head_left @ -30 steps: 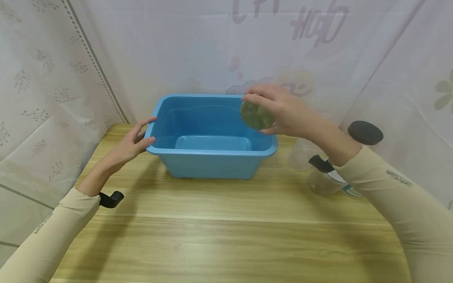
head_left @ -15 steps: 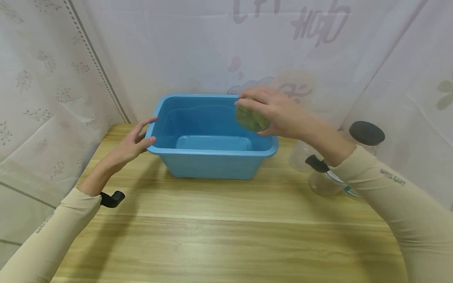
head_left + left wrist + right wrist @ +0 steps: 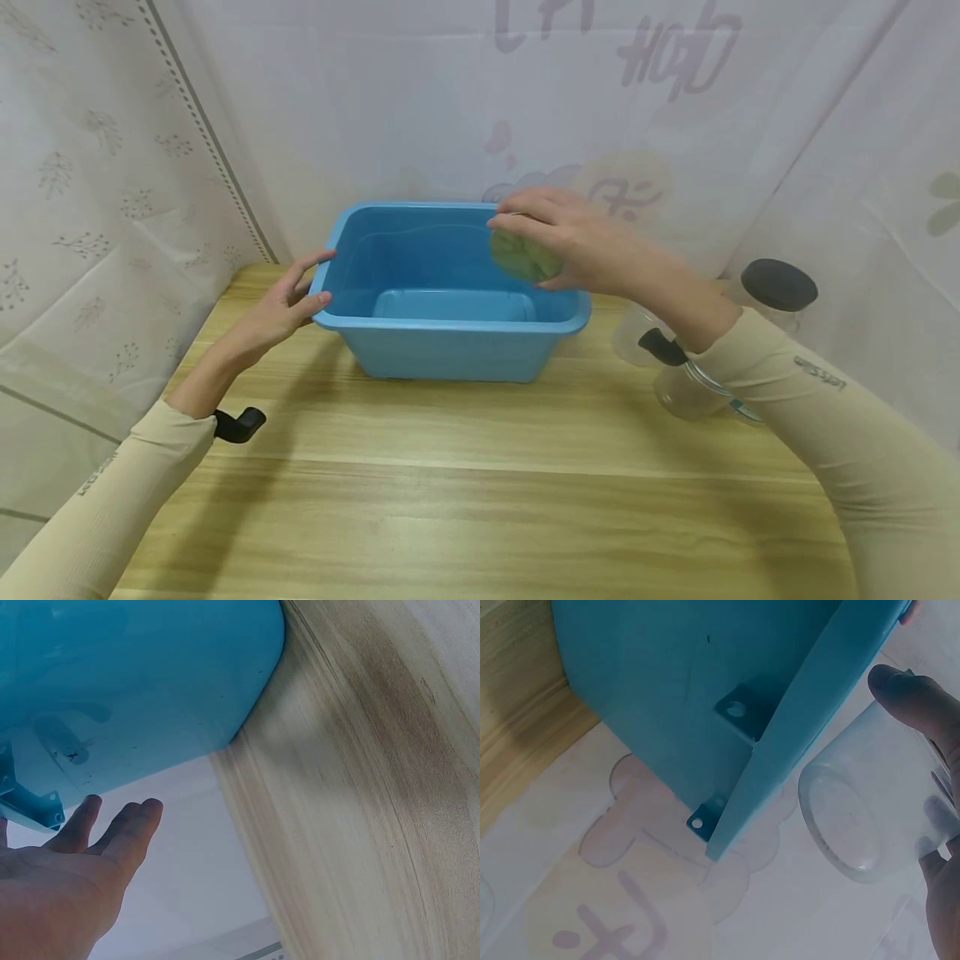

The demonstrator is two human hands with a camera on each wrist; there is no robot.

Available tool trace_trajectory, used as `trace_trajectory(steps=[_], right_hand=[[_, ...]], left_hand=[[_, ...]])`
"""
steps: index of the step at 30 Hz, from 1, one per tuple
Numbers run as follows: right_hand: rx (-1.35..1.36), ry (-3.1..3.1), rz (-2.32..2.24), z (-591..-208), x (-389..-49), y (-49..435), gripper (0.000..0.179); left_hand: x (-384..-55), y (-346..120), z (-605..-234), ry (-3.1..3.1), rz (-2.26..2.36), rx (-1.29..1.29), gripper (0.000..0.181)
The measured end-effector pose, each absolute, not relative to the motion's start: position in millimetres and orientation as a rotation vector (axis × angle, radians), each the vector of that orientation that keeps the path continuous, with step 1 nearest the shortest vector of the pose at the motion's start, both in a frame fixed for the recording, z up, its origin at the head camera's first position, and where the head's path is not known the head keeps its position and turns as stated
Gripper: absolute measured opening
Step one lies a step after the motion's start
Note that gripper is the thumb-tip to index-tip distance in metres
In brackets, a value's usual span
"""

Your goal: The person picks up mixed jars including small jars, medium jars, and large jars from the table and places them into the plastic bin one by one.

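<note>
A blue plastic bin (image 3: pixel 450 350) stands upright on the wooden table, and its inside floor shows bare. My left hand (image 3: pixel 281 308) holds its left rim, thumb and index finger over the edge. Other fingers (image 3: pixel 135 832) of that hand extend below the rim, outside the wall, in the left wrist view. My right hand (image 3: pixel 592 246) grips a clear jar (image 3: pixel 855 802) with a green round end (image 3: pixel 521 254), tilted above the bin's right end. The right wrist view shows the jar's clear base apart from the bin's outer wall.
At the right of the table stand several clear jars: a tall one with a black lid (image 3: pixel 778 284), a low jar (image 3: pixel 682 396) with a silvery rim, and another (image 3: pixel 633 337) beside the bin. My right forearm partly hides them. Patterned curtains (image 3: pixel 420 108) hang close behind and at both sides.
My right hand has moved a little left and slightly down with the jar, further over the bin. The left hand and bin have stayed in place.
</note>
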State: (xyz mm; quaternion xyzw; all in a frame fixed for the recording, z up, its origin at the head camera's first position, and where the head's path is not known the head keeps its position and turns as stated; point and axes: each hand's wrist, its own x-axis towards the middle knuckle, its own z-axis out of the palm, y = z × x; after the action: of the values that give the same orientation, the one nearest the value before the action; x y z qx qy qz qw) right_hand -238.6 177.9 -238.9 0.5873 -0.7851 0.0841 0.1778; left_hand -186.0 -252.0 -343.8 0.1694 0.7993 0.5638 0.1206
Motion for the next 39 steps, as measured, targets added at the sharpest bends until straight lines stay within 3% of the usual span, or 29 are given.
trace_trajectory(steps=[39], right_hand=[[1.816, -2.25, -0.068, -243, -235, 124, 0.1]], left_hand=[[-185, -248, -346, 2.334, 1.681, 0.496, 0.065]])
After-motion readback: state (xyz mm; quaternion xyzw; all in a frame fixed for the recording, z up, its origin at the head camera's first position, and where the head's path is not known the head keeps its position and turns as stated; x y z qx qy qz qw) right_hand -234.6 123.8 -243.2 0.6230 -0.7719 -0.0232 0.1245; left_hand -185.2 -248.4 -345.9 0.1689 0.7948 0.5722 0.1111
